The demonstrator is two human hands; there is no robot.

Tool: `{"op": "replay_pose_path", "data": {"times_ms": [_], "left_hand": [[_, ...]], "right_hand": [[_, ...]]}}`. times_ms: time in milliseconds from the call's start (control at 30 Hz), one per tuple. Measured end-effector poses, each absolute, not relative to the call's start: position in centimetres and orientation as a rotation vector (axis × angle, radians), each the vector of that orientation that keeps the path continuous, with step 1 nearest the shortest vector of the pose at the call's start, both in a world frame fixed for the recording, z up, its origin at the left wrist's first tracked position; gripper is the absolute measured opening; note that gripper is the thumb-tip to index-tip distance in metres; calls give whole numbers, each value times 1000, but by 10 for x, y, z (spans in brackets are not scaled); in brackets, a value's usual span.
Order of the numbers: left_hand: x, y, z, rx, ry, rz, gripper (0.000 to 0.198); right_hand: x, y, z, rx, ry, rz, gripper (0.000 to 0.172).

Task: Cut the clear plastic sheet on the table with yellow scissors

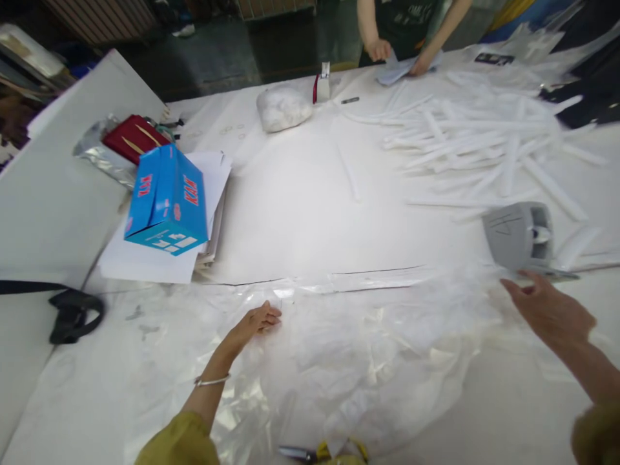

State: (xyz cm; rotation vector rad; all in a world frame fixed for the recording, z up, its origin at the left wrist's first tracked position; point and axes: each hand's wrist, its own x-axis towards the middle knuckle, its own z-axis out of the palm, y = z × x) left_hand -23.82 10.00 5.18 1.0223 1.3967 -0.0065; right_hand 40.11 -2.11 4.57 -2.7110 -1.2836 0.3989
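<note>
Yellow-handled scissors (322,451) lie at the bottom edge, just below clear plastic film (411,361) crumpled across the lower middle. Left hand (262,318): fingers bent together at its upper edge, grip unclear. Right hand (549,310), beside the gray tape dispenser (513,236), seemingly pinches film between thumb and forefinger. Even, gentle tension should limit creasing.

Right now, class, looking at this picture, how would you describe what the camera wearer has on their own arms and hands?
The left hand and right hand wear no gloves. A thin, silver-coloured bangle circles the left forearm near the wrist; none shows on the right. The left sleeve is mustard-olive and plain where visible; the right sleeve looks darker olive and blurred.
</note>
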Motion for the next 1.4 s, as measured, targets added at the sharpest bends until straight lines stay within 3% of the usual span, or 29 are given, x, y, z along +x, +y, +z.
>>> {"op": "replay_pose_path", "data": {"times_ms": [67,167,333,467,600,767,933,1133,1400], "left_hand": [[-236,98,50,1108,1329,6,54],[-230,93,45,1303,1295,-4,39],[-220,88,37,1544,1376,-91,16],[-217,89,35,1598,1368,-156,18],[-216,91,34,1628,1305,-152,22],[-215,91,33,1626,1280,-119,23],[-215,91,33,1558,1238,-71,29],[-213,88,36,1519,1202,-3,27],[-213,86,41,1323,1169,18,17]], "right_hand": [[378,-38,67,-2859,-1010,282,65],[323,-79,88,-2740,-985,450,48],[185,-171,83,-2310,-1405,1079,31],[82,-215,76,-1936,-1815,1291,25],[27,-218,64,-1844,-1923,1201,20],[-16,-207,39,-1672,-2203,712,16],[-46,-197,37,-1931,-2359,515,2],[-54,-186,57,-2125,-2474,575,49],[-41,-226,24,-2216,-2088,1372,93]]}}
